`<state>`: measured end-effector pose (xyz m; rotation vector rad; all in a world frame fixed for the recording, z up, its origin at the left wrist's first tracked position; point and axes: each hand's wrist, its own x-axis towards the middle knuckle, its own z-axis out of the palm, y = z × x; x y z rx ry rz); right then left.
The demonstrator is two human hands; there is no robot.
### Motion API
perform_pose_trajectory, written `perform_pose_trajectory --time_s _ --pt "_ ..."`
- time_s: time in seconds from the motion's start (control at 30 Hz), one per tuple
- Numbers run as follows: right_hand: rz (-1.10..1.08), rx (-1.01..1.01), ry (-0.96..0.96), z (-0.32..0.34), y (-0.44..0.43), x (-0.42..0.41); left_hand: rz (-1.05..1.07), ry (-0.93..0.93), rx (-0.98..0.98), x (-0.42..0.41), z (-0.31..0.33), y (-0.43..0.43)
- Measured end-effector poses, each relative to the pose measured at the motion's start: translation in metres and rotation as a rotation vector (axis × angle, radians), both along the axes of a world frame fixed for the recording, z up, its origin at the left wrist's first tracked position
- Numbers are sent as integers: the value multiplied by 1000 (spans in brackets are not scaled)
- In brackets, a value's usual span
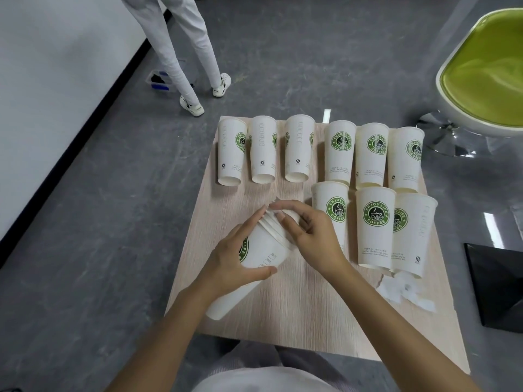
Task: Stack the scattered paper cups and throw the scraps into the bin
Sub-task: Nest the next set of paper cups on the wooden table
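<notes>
Fingers (253, 220) of the left hand (229, 258) were wrapped round a nested stack of white paper cups (266, 251) with a round green coffee logo, thumb on the near side, so that hand was properly gripping it. The right hand (317, 239) had its fingers curled over the rim end of the same stack, pinching at the bunched-up rims. It was cups inside cups, several rims showing one behind another, couldn't count them. The stack was over the near-left part of the pale wood-grain square table (297, 312), long axis diagonal: open rims pointing up and away to the right, closed base toward the near-left table edge. Couldn't tell if the base touched the table. The loose cups all lay on their sides, long axes running away from the person, wide rims far, bases near: a far row of six cups (341, 151) along the back edge, and a near row of three cups (375, 224) just beside the right hand. A pile of torn white paper scraps (404, 291) sat by the bases of those three. A black angular container (498, 287) stood on the grey floor (85, 222) off the table's right side, inside too dark to see what it held.
</notes>
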<state>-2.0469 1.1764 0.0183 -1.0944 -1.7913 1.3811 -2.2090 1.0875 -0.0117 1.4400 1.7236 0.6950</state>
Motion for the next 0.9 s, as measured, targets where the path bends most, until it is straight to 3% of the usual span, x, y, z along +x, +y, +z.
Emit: perform_pose_trajectory --time_s 0.37,0.6,0.9 --pt "-90 -10 -1 -14 50 21 9 -76 -44 2 -6 16" --pt "-148 125 -305 -42 114 45 40 -106 -52 1 -10 24" --pt "10 132 -583 -62 159 50 60 -134 -86 -3 -15 28"
